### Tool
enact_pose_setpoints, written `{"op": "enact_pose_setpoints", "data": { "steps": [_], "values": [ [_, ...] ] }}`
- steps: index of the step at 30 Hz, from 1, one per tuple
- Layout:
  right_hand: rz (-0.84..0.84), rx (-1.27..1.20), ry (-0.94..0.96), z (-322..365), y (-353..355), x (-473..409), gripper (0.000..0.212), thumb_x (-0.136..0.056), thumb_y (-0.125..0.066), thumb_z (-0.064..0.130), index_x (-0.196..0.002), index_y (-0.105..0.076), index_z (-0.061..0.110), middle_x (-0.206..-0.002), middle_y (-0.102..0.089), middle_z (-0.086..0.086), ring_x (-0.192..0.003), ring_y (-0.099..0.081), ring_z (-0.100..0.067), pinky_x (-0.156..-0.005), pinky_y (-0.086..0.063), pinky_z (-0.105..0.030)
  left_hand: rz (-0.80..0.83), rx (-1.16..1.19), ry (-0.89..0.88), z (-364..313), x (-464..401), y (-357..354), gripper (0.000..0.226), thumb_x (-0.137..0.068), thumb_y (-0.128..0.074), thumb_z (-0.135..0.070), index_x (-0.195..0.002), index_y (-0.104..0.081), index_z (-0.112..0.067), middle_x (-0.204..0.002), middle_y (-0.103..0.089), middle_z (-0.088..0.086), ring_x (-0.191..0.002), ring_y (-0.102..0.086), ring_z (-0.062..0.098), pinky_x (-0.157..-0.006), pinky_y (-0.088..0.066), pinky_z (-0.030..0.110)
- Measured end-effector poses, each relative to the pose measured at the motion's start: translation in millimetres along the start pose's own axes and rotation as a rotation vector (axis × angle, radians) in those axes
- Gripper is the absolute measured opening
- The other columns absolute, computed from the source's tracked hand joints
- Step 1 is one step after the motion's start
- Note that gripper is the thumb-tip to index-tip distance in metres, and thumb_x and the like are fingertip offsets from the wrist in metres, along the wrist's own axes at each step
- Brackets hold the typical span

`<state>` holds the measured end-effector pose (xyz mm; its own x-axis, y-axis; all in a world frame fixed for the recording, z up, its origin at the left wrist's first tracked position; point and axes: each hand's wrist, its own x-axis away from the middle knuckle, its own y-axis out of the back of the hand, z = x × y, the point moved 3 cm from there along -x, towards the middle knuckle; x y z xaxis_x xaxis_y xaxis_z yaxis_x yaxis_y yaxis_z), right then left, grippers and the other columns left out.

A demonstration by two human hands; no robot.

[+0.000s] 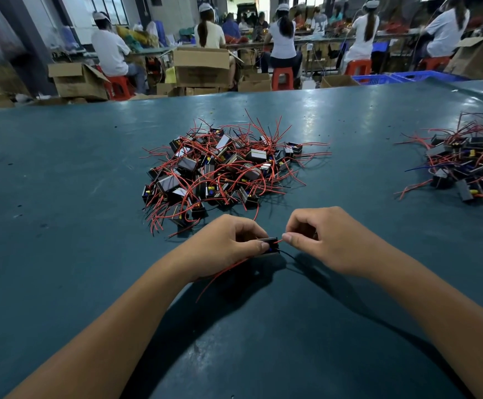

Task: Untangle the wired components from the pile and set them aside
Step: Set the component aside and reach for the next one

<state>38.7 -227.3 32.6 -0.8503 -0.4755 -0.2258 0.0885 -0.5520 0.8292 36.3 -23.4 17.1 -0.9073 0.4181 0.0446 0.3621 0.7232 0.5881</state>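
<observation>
We see a workshop hall where seated people (110,53) in white caps work at far benches among cardboard boxes (202,66), red stools (282,78) and blue crates (407,77). Nearest us lies the broad teal desk (61,174). At its centre rests the main pile (220,171) of small black wired components tangled in red leads; a second, smaller pile (470,165) sits well apart at the right edge. Near the front edge, just before the main pile, we find the left hand (223,246) gripping one black component (270,245), its fingers (260,246) curled round the body, with a red lead (220,276) trailing below the wrist. The right hand (320,240) pinches a short red wire (278,241) at the component's end, fingers narrowly closed; a black wire (287,254) runs beneath it.
</observation>
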Motion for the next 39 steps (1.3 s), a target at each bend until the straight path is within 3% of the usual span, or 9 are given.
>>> {"op": "enact_pose_setpoints", "data": {
  "steps": [4, 11, 16, 18, 21, 24, 26, 33, 39],
  "values": [
    [-0.007, 0.016, -0.016, -2, -1, 0, 0.016, -0.094, -0.065, 0.035, -0.079, -0.061, 0.03, -0.062, -0.059, 0.011, -0.062, -0.055, 0.001, -0.059, -0.041, -0.014, -0.023, -0.336, -0.032, 4, -1, 8, 0.015, -0.09, -0.07, -0.043, -0.098, -0.074, -0.032, -0.086, -0.066, -0.008, -0.076, -0.058, 0.001, -0.072, -0.048, 0.029],
    [-0.02, 0.005, -0.033, -3, -2, 1, 0.017, -0.094, -0.064, 0.033, -0.079, -0.062, 0.028, -0.064, -0.062, 0.011, -0.064, -0.056, -0.002, -0.059, -0.042, -0.014, -0.02, -0.537, -0.042, 7, 4, 35, 0.026, -0.091, -0.067, -0.044, -0.11, -0.074, -0.027, -0.103, -0.059, -0.011, -0.091, -0.056, 0.004, -0.08, -0.047, 0.024],
    [-0.091, -0.027, -0.082, -7, 1, 0, 0.015, -0.093, -0.066, 0.032, -0.079, -0.062, 0.028, -0.064, -0.063, 0.012, -0.064, -0.058, 0.002, -0.06, -0.042, -0.012, -0.528, -0.34, -0.249, -5, 11, 58, 0.01, -0.092, -0.07, -0.02, -0.101, -0.073, -0.019, -0.095, -0.065, -0.011, -0.086, -0.059, -0.001, -0.075, -0.042, 0.01],
    [-0.145, -0.044, -0.112, -10, 2, -1, 0.013, -0.092, -0.066, 0.032, -0.08, -0.063, 0.028, -0.065, -0.064, 0.012, -0.065, -0.058, 0.0, -0.059, -0.043, -0.014, -0.755, -0.35, -0.259, -3, 14, 67, 0.009, -0.089, -0.071, -0.013, -0.098, -0.073, -0.016, -0.09, -0.064, -0.009, -0.079, -0.058, 0.002, -0.073, -0.045, 0.016],
    [-0.209, -0.055, -0.143, -13, 5, -1, 0.012, -0.091, -0.066, 0.03, -0.081, -0.062, 0.027, -0.068, -0.065, 0.01, -0.068, -0.058, -0.003, -0.059, -0.043, -0.015, -0.824, -0.507, 0.008, 18, 12, 83, 0.018, -0.09, -0.069, -0.021, -0.106, -0.067, -0.013, -0.099, -0.058, -0.001, -0.091, -0.056, 0.019, -0.081, -0.045, 0.033],
    [-0.209, -0.072, -0.154, -13, 4, -2, 0.013, -0.091, -0.067, 0.03, -0.08, -0.062, 0.027, -0.067, -0.064, 0.01, -0.066, -0.058, -0.003, -0.061, -0.043, -0.014, -0.627, -0.615, 0.37, 42, 11, 88, 0.034, -0.094, -0.064, -0.038, -0.115, -0.059, -0.012, -0.109, -0.056, 0.006, -0.101, -0.054, 0.028, -0.083, -0.044, 0.039],
    [-0.197, -0.065, -0.158, -13, 2, -1, 0.012, -0.091, -0.067, 0.03, -0.081, -0.062, 0.027, -0.067, -0.064, 0.01, -0.066, -0.058, -0.003, -0.061, -0.044, -0.013, -0.544, -0.631, 0.43, 46, 11, 88, 0.031, -0.095, -0.063, -0.041, -0.112, -0.059, -0.015, -0.104, -0.06, 0.006, -0.094, -0.055, 0.027, -0.079, -0.046, 0.038],
    [-0.214, -0.06, -0.177, -14, 5, -1, 0.013, -0.092, -0.067, 0.031, -0.08, -0.062, 0.028, -0.067, -0.064, 0.01, -0.066, -0.058, -0.003, -0.058, -0.042, -0.014, -0.595, -0.587, 0.392, 43, 15, 94, 0.013, -0.094, -0.064, -0.023, -0.102, -0.067, -0.013, -0.093, -0.066, 0.006, -0.086, -0.059, 0.028, -0.074, -0.047, 0.036],
    [-0.26, -0.077, -0.177, -13, 7, -1, 0.013, -0.091, -0.067, 0.028, -0.08, -0.062, 0.027, -0.067, -0.064, 0.009, -0.067, -0.058, -0.002, -0.062, -0.044, -0.014, -1.053, -0.229, -0.157, 11, 23, 99, 0.014, -0.09, -0.058, -0.014, -0.098, -0.065, -0.022, -0.083, -0.067, -0.007, -0.071, -0.061, 0.007, -0.067, -0.048, 0.018]
  ]
}}
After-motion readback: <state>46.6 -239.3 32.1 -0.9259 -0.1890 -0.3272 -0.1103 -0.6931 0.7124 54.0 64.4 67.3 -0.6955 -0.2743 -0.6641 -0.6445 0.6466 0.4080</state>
